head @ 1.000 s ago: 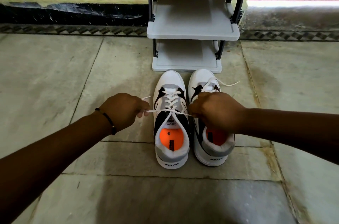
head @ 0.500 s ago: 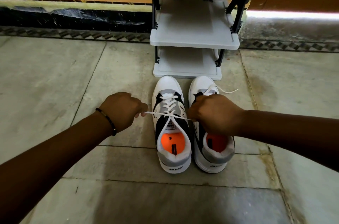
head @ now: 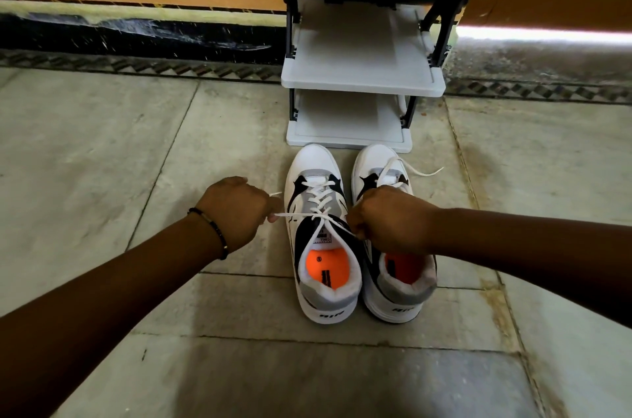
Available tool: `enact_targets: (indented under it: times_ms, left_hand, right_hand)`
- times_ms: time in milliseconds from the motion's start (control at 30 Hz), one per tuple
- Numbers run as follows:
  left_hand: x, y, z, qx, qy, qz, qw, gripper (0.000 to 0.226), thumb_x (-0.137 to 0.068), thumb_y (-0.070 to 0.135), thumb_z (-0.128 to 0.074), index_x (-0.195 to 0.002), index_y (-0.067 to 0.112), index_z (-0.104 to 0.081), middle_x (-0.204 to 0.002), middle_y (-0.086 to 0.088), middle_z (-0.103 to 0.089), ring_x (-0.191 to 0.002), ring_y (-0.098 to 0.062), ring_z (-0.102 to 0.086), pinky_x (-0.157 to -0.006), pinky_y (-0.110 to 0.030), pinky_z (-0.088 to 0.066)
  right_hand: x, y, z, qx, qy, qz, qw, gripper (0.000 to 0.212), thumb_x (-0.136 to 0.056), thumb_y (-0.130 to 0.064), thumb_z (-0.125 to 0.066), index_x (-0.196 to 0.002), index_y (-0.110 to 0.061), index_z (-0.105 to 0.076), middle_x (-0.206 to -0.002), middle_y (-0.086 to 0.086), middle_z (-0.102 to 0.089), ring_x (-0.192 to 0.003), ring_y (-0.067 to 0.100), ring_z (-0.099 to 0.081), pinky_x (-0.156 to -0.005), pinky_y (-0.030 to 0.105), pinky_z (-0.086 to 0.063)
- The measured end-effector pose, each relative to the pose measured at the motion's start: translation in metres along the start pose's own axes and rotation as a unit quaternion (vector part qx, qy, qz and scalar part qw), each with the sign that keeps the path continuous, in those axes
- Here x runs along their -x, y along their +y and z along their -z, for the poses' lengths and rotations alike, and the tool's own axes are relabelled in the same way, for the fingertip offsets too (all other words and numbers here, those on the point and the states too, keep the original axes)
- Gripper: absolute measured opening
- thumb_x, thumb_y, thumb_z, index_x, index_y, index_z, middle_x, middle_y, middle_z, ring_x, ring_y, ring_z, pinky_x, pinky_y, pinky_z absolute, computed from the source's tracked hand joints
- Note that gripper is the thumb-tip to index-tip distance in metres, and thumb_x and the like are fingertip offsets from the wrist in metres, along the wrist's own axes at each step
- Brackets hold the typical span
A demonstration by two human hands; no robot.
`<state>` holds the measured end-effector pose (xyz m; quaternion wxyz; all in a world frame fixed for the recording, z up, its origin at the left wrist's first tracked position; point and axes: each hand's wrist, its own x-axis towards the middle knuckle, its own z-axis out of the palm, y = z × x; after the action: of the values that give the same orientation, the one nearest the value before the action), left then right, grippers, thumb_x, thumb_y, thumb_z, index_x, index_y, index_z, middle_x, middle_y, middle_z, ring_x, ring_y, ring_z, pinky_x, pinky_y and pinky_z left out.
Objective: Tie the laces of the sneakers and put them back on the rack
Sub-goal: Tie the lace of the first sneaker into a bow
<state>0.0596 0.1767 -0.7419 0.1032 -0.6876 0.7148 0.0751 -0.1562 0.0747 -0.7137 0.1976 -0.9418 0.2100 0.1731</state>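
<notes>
Two white, grey and black sneakers with orange insoles stand side by side on the floor, toes toward the rack. My left hand (head: 236, 209) grips one white lace end of the left sneaker (head: 321, 239), left of the shoe. My right hand (head: 390, 222) grips the other end, hovering over the right sneaker (head: 393, 284) and hiding its middle. The lace (head: 297, 214) is stretched taut between both fists across the left shoe's tongue. A loose lace (head: 424, 173) of the right sneaker trails onto the floor.
A grey shoe rack (head: 362, 82) with bare shelves stands right behind the shoes' toes, against a striped wall. Grey stone floor tiles (head: 102, 161) spread to the left, right and in front.
The camera has tipped down a little, so shoes and rack sit lower in view. Both fists stay closed on the lace ends, pulled apart about as before.
</notes>
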Motion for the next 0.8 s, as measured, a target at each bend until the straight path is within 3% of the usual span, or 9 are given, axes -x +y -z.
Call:
enact_targets:
  times_ms: [67,133,200,300,367,400,500,633,800]
  left_hand:
    - [0.004,0.000,0.000,0.151,0.016,0.000,0.988,0.022,-0.089,0.012,-0.044,-0.089,0.024,-0.062,-0.091,0.002,-0.066,-0.089,-0.018,-0.059,-0.088,-0.028,-0.044]
    - [0.010,0.005,0.001,0.346,0.029,-0.001,0.938,0.023,-0.092,0.016,-0.046,-0.082,0.026,-0.064,-0.088,0.006,-0.061,-0.083,-0.008,-0.055,-0.076,-0.015,-0.041]
    - [0.016,0.017,0.004,0.548,0.036,0.032,0.835,0.025,-0.093,0.016,-0.043,-0.082,0.028,-0.062,-0.089,0.012,-0.065,-0.087,0.000,-0.057,-0.083,-0.016,-0.042]
    - [0.015,0.037,0.008,0.776,0.048,0.099,0.621,0.029,-0.096,0.017,-0.034,-0.078,0.018,-0.056,-0.096,0.010,-0.070,-0.098,-0.008,-0.061,-0.089,-0.032,-0.046]
    - [0.012,0.045,0.011,0.842,0.051,0.106,0.527,0.028,-0.096,0.019,-0.032,-0.079,0.018,-0.054,-0.091,0.006,-0.074,-0.095,-0.012,-0.065,-0.086,-0.033,-0.050]
    - [0.010,0.047,0.012,0.857,0.049,0.101,0.504,0.026,-0.096,0.020,-0.033,-0.081,0.019,-0.055,-0.088,0.005,-0.074,-0.092,-0.013,-0.066,-0.084,-0.034,-0.053]
    - [0.008,0.050,0.015,0.855,0.050,0.080,0.510,0.025,-0.095,0.019,-0.034,-0.083,0.025,-0.054,-0.075,0.010,-0.071,-0.078,-0.008,-0.068,-0.074,-0.030,-0.056]
    - [0.008,0.052,0.007,0.826,0.062,0.064,0.557,0.028,-0.095,0.013,-0.035,-0.086,0.027,-0.057,-0.070,0.014,-0.064,-0.084,-0.009,-0.063,-0.070,-0.028,-0.050]
    - [0.008,0.051,0.002,0.761,0.090,0.059,0.640,0.033,-0.090,0.005,-0.045,-0.082,0.027,-0.068,-0.071,0.013,-0.071,-0.077,0.000,-0.064,-0.065,-0.022,-0.047]
  right_hand:
    - [0.001,-0.002,0.005,-0.166,-0.031,-0.050,0.984,0.013,-0.080,-0.003,-0.057,-0.074,-0.009,-0.066,-0.080,0.007,-0.068,-0.077,0.018,-0.063,-0.071,0.026,-0.049]
    - [0.003,-0.003,0.010,-0.347,-0.025,-0.086,0.934,0.009,-0.081,-0.005,-0.061,-0.079,-0.006,-0.069,-0.085,0.007,-0.070,-0.083,0.012,-0.064,-0.078,0.018,-0.046]
    - [0.003,-0.005,0.011,-0.482,0.020,-0.116,0.868,0.011,-0.083,-0.006,-0.059,-0.078,-0.005,-0.069,-0.088,0.006,-0.070,-0.089,0.011,-0.062,-0.079,0.017,-0.045]
    - [-0.005,-0.012,0.008,-0.652,0.080,-0.135,0.741,0.020,-0.088,-0.008,-0.053,-0.070,-0.007,-0.062,-0.082,0.007,-0.065,-0.088,0.015,-0.060,-0.073,0.016,-0.047]
    - [-0.010,-0.019,0.006,-0.732,0.095,-0.128,0.662,0.018,-0.090,-0.008,-0.051,-0.075,-0.005,-0.061,-0.079,0.008,-0.066,-0.082,0.018,-0.065,-0.070,0.021,-0.055]
    - [-0.013,-0.021,0.005,-0.743,0.101,-0.130,0.648,0.016,-0.090,-0.008,-0.052,-0.078,-0.004,-0.062,-0.079,0.008,-0.067,-0.077,0.018,-0.068,-0.065,0.022,-0.057]
    - [-0.021,-0.023,0.003,-0.739,0.125,-0.147,0.645,0.012,-0.088,-0.008,-0.054,-0.086,-0.003,-0.065,-0.078,0.010,-0.069,-0.065,0.017,-0.069,-0.055,0.022,-0.055]
    - [-0.028,-0.019,-0.001,-0.703,0.139,-0.164,0.678,0.020,-0.088,-0.008,-0.055,-0.104,-0.002,-0.066,-0.087,0.014,-0.066,-0.065,0.018,-0.061,-0.064,0.029,-0.050]
    - [-0.032,-0.024,-0.002,-0.680,0.141,-0.143,0.706,0.034,-0.082,0.008,-0.050,-0.106,-0.009,-0.066,-0.077,0.009,-0.065,-0.055,0.016,-0.054,-0.041,0.021,-0.041]
